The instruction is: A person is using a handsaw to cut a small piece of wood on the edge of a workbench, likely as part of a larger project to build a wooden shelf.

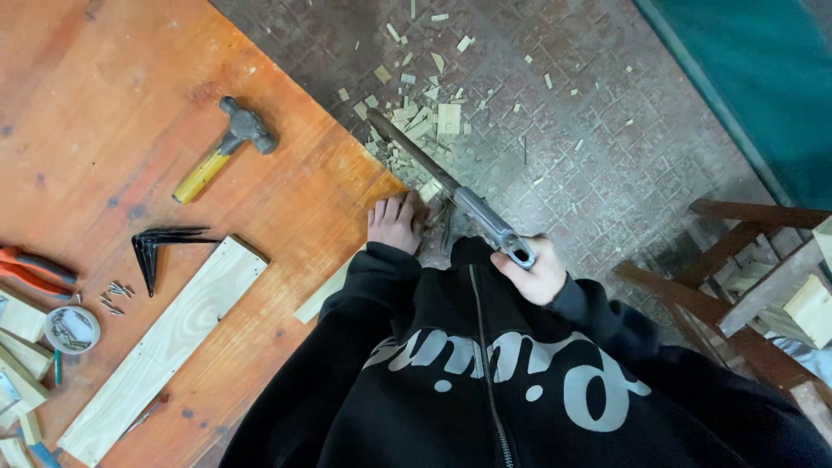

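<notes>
A person in a black zipped hoodie grips the metal handle of a hand saw (451,186) in the right hand (536,273), fingers closed around it, its blade reaching away over a floor littered with wood offcuts (425,108). The left hand (394,221) presses flat, fingers together, on the near right edge of the orange workbench (104,95), just beside the blade. Farther left on the bench lie a yellow-handled hammer (227,143), black metal brackets (160,251), a pale wooden plank (165,342) and loose screws (111,297).
</notes>
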